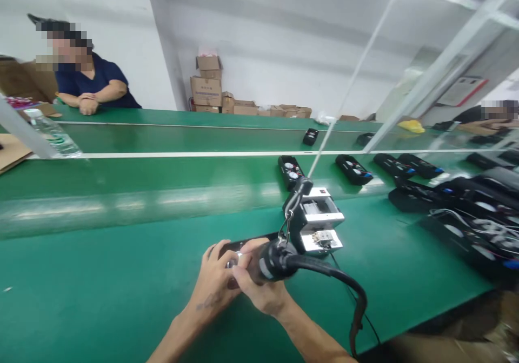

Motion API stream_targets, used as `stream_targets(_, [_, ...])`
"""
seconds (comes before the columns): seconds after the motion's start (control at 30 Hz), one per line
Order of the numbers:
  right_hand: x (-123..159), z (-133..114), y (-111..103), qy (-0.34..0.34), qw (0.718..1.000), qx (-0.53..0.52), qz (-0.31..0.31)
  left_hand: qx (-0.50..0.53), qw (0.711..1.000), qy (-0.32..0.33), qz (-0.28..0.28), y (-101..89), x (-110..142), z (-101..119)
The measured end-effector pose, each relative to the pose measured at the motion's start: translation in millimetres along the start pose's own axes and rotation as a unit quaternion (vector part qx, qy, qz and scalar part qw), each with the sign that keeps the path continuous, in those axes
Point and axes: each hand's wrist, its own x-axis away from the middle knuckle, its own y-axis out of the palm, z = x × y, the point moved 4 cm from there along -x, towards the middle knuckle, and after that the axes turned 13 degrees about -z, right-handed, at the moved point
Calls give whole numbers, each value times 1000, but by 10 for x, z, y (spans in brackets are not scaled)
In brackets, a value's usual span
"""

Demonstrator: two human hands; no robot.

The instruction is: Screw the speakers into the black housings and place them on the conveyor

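Note:
A dark elongated case (248,241) lies on the green bench under both hands, mostly covered by them. My left hand (217,276) is closed around its left part, with fingers curled over the top. Close against it, my right hand (263,294) has its thumb and fingers bent together at a small shiny round part (232,263) of the case. What exactly the right fingers pinch is hidden. An electric screwdriver (272,260) with a black cable hangs from a hook in front of the right hand and covers part of it.
A screw feeder (322,217) stands just beyond the screwdriver. Black cases with round parts (291,172) sit on the conveyor (162,190); several more are piled at right (466,228). A bottle (52,133) lies tilted at left. A person (95,82) leans on the far bench.

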Motion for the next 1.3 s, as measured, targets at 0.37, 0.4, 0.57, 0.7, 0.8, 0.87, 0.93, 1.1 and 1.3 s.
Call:
stream_targets(0.37, [140,-148,-2028,-43,923,124,362,-77,993,90,-15,-182,60,93])
stream_targets(0.4, [145,-105,-2050,-34,929,120,348,-79,993,88,-20,-164,14,178])
stream_targets(0.57, [171,-131,-1710,17,973,9,231,-90,993,56,-48,-15,-148,392])
stream_targets(0.7, [197,-214,-1181,-30,964,-161,211,-87,993,45,-68,49,-170,394])
stream_targets(0.8, [179,-135,-859,-46,957,-200,206,-72,995,38,-66,61,-172,377])
stream_targets(0.87, [150,-40,-724,-37,961,-205,184,-66,995,38,-67,63,-175,380])
stream_targets(0.93, [126,38,-659,-31,965,-200,167,-63,994,42,-74,54,-180,395])
stream_targets(1.1, [102,111,-616,-25,969,-190,153,-55,993,41,-98,5,-188,431])
stream_targets(1.3, [104,133,-495,-29,974,-177,137,-69,992,42,-94,-7,-183,461])
